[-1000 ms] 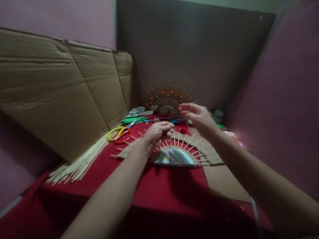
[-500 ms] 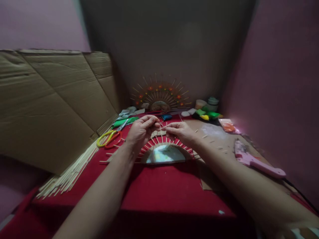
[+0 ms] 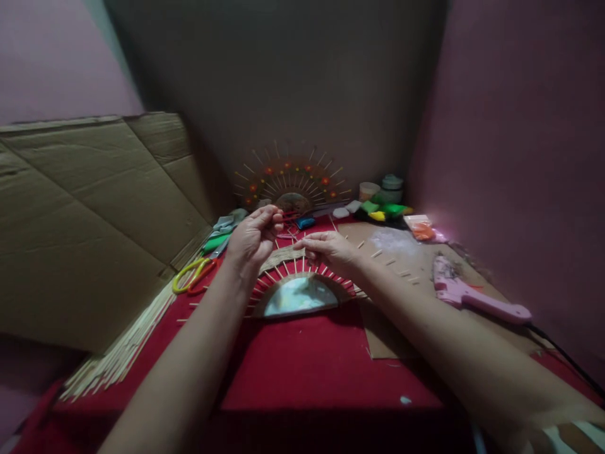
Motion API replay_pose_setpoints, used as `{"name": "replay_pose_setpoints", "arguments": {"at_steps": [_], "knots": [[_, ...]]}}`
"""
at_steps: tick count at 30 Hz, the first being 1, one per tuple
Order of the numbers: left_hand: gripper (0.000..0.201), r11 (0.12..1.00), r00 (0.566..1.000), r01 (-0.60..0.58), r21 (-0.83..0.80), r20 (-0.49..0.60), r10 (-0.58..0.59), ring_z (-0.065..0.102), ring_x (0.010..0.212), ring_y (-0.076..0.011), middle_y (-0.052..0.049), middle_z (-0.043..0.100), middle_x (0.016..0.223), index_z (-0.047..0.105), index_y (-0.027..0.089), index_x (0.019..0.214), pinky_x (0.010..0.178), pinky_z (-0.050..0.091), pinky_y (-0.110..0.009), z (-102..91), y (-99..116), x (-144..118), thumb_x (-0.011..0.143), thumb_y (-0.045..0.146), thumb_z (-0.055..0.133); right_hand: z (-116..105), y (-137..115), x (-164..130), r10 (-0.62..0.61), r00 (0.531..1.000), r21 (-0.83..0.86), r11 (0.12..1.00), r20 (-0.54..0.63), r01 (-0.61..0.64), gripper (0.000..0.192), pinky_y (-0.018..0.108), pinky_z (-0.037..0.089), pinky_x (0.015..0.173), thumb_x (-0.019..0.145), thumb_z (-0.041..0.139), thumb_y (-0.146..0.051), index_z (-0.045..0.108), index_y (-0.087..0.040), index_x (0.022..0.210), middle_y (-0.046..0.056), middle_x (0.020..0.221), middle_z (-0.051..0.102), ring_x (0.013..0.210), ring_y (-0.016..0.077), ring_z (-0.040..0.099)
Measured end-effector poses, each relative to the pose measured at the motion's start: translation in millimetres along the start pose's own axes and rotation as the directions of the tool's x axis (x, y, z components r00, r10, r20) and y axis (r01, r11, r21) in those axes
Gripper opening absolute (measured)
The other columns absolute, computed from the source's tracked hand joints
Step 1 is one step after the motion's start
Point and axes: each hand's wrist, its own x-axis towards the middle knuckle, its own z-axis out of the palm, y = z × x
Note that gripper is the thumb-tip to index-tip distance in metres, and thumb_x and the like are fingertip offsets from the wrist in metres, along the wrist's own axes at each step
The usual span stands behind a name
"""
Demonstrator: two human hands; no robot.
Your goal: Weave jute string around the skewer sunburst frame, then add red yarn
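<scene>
A half-round mirror [image 3: 300, 295] lies on the red cloth, with thin wooden sticks fanning out from its curved edge. A woven tan band [image 3: 282, 257] crosses the sticks beyond it. Above the band's left part is my left hand [image 3: 253, 239], thumb and fingertips pinched together; whatever they hold is too small to make out. My right hand [image 3: 331, 250] hovers over the sticks to the right, also in a pinch, its fingertips near the band's right end. Nothing I can name shows between those fingers. A gap separates the two hands.
Scissors [image 3: 193, 275] and a bundle of sticks [image 3: 120, 340] lie left, beside standing cardboard [image 3: 85, 233]. A pink glue gun [image 3: 477, 302] rests on a cardboard sheet [image 3: 385, 334] at right. Behind stand a decorated stick fan [image 3: 293, 183], a blue packet [image 3: 305, 222] and jars [image 3: 391, 184].
My hands have drawn apart, the left moving up and left from the right. The whole view has shifted slightly, and more of the woven band shows.
</scene>
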Motion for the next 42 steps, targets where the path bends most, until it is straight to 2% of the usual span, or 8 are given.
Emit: {"name": "replay_pose_setpoints", "arguments": {"at_steps": [4,10,15,19,25,32,37,42], "knots": [[0.031,0.994,0.994,-0.012,-0.108,-0.112,0.000,0.055,0.048,-0.0026,-0.002,0.060,0.061,0.059,0.009,0.067,0.044,0.042,-0.010,-14.4,6,5,0.087,-0.002,0.038,-12,-2,1,0.006,1.000,-0.022,1.000,-0.028,-0.007,0.019,0.024,0.033,0.051,0.069,0.068,-0.031,0.068,-0.013,0.073,-0.004,0.050,0.045,0.049,0.0074,0.039],[0.028,0.994,0.993,-0.061,-0.090,-0.106,0.052,0.049,0.043,-0.0027,-0.001,0.058,0.061,0.057,0.010,0.068,0.037,0.034,-0.014,-29.8,11,5,0.090,0.006,0.041,-25,-8,-1,-0.031,0.994,-0.198,0.980,-0.106,0.009,0.015,0.029,0.038,0.063,0.066,0.068,-0.028,0.069,-0.013,0.069,-0.001,0.053,0.054,0.055,0.0101,0.046],[0.024,0.987,0.981,-0.161,-0.006,-0.115,0.159,0.045,0.041,-0.0038,0.002,0.054,0.057,0.058,0.012,0.070,0.036,0.031,-0.017,-36.8,14,7,0.089,0.008,0.045,-27,-14,-5,-0.059,0.990,-0.313,0.949,-0.126,0.017,0.014,0.030,0.038,0.067,0.066,0.068,-0.027,0.066,-0.015,0.060,0.001,0.055,0.057,0.058,0.0114,0.049],[0.022,0.978,0.968,-0.209,0.024,-0.135,0.210,0.045,0.041,-0.0037,0.003,0.053,0.056,0.058,0.014,0.067,0.036,0.031,-0.017,-40.5,17,8,0.087,0.011,0.050,-26,-18,-8,-0.083,0.987,-0.297,0.954,-0.140,0.038,0.012,0.031,0.040,0.071,0.065,0.067,-0.025,0.066,-0.015,0.058,0.002,0.055,0.060,0.059,0.0125,0.052],[0.021,0.973,0.953,-0.222,0.070,-0.197,0.231,0.044,0.041,-0.0041,0.004,0.050,0.053,0.057,0.015,0.067,0.037,0.031,-0.017,-43.2,16,9,0.087,0.014,0.052,-25,-25,-12,-0.013,0.990,-0.330,0.943,-0.144,-0.035,0.008,0.031,0.042,0.072,0.065,0.062,-0.016,0.066,-0.014,0.059,0.004,0.060,0.065,0.063,0.0139,0.057],[0.026,0.975,0.951,-0.203,0.091,-0.219,0.218,0.042,0.039,-0.0037,0.004,0.050,0.052,0.057,0.015,0.067,0.037,0.030,-0.018,-44.3,16,9,0.090,0.012,0.045,-34,-15,-6,0.017,0.987,-0.152,0.987,-0.162,-0.042,0.008,0.032,0.044,0.079,0.065,0.062,-0.016,0.066,-0.013,0.059,0.006,0.062,0.067,0.068,0.0162,0.063],[0.026,0.977,0.949,-0.194,0.084,-0.236,0.209,0.043,0.040,-0.0036,0.004,0.051,0.051,0.058,0.015,0.067,0.037,0.031,-0.018,-43.7,15,10,0.089,0.011,0.046,-36,-12,-4,0.067,0.981,-0.130,0.987,-0.184,-0.092,0.013,0.032,0.046,0.077,0.067,0.058,-0.012,0.065,-0.013,0.057,0.007,0.064,0.068,0.067,0.0155,0.063],[0.028,0.978,0.946,-0.195,0.079,-0.248,0.209,0.042,0.039,-0.0034,0.004,0.051,0.049,0.058,0.016,0.066,0.036,0.030,-0.017,-43.6,15,10,0.090,0.011,0.045,-38,-10,-2,0.088,0.973,-0.153,0.980,-0.215,-0.123,0.009,0.030,0.045,0.073,0.065,0.063,-0.014,0.066,-0.014,0.057,0.006,0.062,0.067,0.069,0.0163,0.063]]}}
